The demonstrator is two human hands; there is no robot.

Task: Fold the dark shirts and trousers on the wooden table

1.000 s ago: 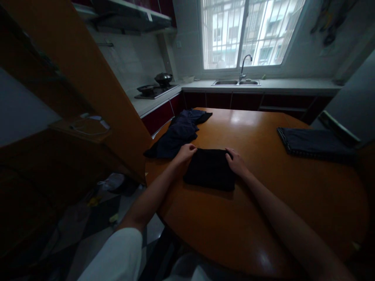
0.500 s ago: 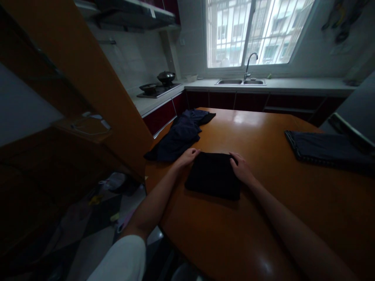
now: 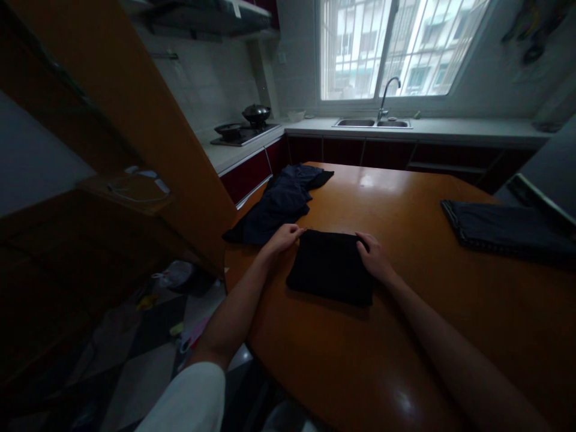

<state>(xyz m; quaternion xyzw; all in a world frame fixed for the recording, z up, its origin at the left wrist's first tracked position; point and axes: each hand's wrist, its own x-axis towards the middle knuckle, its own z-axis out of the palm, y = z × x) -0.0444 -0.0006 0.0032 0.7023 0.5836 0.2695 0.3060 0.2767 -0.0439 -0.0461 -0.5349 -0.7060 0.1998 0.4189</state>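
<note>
A folded black cloth (image 3: 330,267) lies on the round orange-brown table (image 3: 405,336) in front of me. My left hand (image 3: 284,236) pinches its far left corner with fingers closed. At the far right corner my right hand (image 3: 374,256) grips the cloth's edge, fingers curled over it. Both forearms stretch across the table towards the cloth.
A crumpled dark blue garment (image 3: 279,204) lies at the table's far left edge. A folded dark cloth (image 3: 504,231) sits at the right. Behind are a counter with a sink (image 3: 372,123) and a stove with pans (image 3: 243,129). An orange cabinet (image 3: 135,120) stands left.
My hands have stayed on the black cloth's far corners and the view has shifted slightly. The left fingers now pinch the corner more tightly.
</note>
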